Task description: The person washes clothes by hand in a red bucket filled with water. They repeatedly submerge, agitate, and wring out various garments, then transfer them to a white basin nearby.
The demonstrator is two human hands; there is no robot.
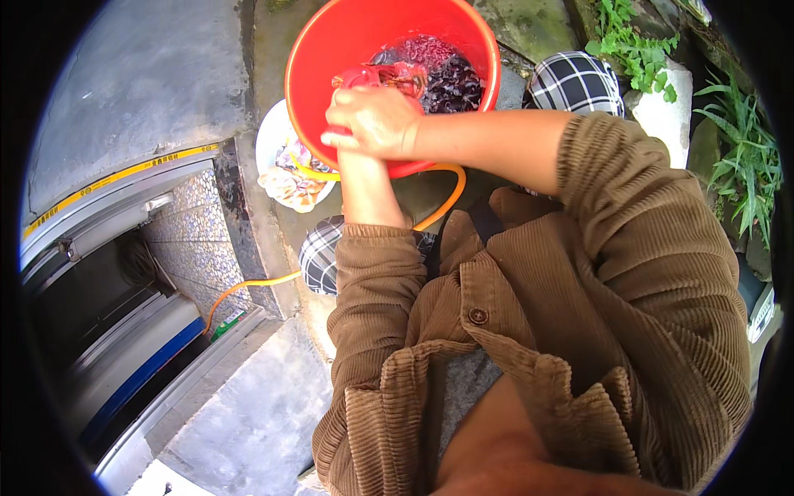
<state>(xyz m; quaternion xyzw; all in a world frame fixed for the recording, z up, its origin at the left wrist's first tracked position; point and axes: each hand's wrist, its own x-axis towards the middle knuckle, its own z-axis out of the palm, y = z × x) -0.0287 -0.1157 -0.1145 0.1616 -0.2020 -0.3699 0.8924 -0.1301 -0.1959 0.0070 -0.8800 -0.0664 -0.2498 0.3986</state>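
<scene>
A red plastic bucket [319, 68] stands before me with water and wet laundry in it. Over its near rim, my right hand [372, 121] is curled on a bunched wet red cloth [397, 77]. My right forearm crosses above my left wrist [361, 166]; most of my left hand is hidden beneath the right one, so its grip does not show. Dark wet fabric [456, 87] lies in the water at the bucket's right side, beside some foam. Below my hands, a yellow-orange hose [458, 186] curves around the bucket's near side.
Left of the bucket is a white basin [267, 133] holding patterned cloth [298, 189]. My knees in checked trousers [577, 80] flank the bucket. A doorway with a metal track [186, 372] opens at left; the hose runs into it. Green plants [744, 149] and stones border the right.
</scene>
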